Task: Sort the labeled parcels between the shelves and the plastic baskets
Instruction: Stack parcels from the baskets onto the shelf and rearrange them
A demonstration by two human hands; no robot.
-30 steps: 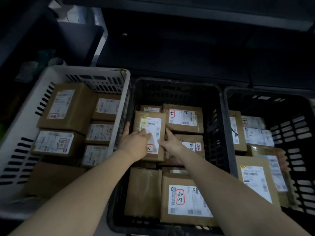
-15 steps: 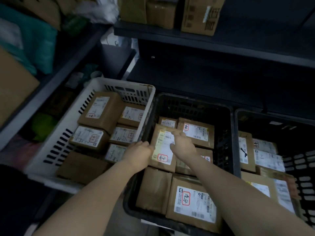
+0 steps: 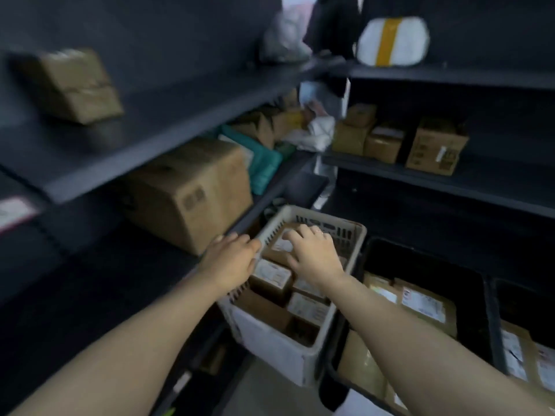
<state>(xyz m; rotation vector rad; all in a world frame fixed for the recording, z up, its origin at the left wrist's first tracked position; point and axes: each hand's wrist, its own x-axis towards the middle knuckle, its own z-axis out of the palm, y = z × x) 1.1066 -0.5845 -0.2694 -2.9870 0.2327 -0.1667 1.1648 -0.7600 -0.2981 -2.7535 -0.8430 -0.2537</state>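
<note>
Frame is motion-blurred. Left hand curls over the near-left rim of the white basket; it looks like a grip on the rim, though the fingertips are hidden. Right hand lies spread, fingers open, on top of a labeled parcel inside that basket, pressing rather than grasping it as far as I can tell. More parcels are packed under and just nearer than the right hand. Black basket sits right of the right arm, shelves left of and above the left hand.

Risks, judged:
- flat palm gives no hold, parcel could slide or jam against neighbours
- pulling on the rim could tip the loaded basket
- dim light, label misread, wrong bin
</note>
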